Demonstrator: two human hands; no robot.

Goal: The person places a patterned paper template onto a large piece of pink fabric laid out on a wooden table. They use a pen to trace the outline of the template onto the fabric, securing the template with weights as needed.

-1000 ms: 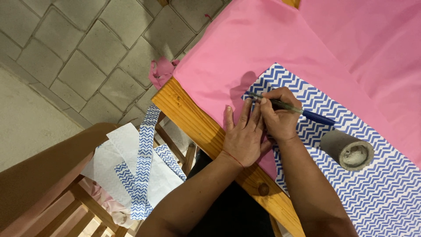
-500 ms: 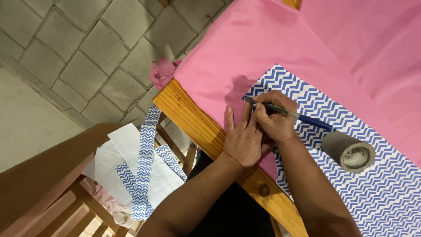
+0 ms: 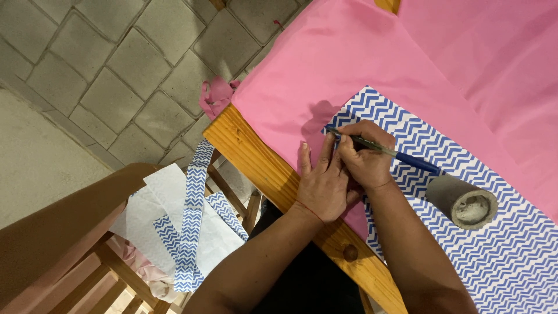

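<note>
Here the right hand (image 3: 365,161) is curled shut around a blue pen (image 3: 386,152), fingers pinched near its tip, and the tip rests at the upper left corner of a sheet of blue and white zigzag paper (image 3: 494,256). The pen's barrel runs out past the knuckles, away from the thumb side. The left hand (image 3: 322,186) lies flat and open, holding nothing, its fingers spread and pressed down right beside the right hand, touching it, over the edge where the zigzag paper meets the pink sheet (image 3: 349,64). That pink sheet covers the wooden tabletop (image 3: 256,157) beyond and to the far side of both hands; a bare strip of wood shows along the near edge, under the left wrist. Just beyond the right forearm, on the zigzag paper, a grey cylinder (image 3: 463,202) lies on its side with its round end turned towards the camera. Well apart from the left hand, off the tabletop and lower down, strips and offcuts of the same zigzag paper (image 3: 189,227) lie over a wooden chair (image 3: 99,273), with a brown sheet (image 3: 52,232) next to them. A crumpled pink scrap (image 3: 216,96) sits by the tabletop's corner, above grey paving (image 3: 104,52)
</note>
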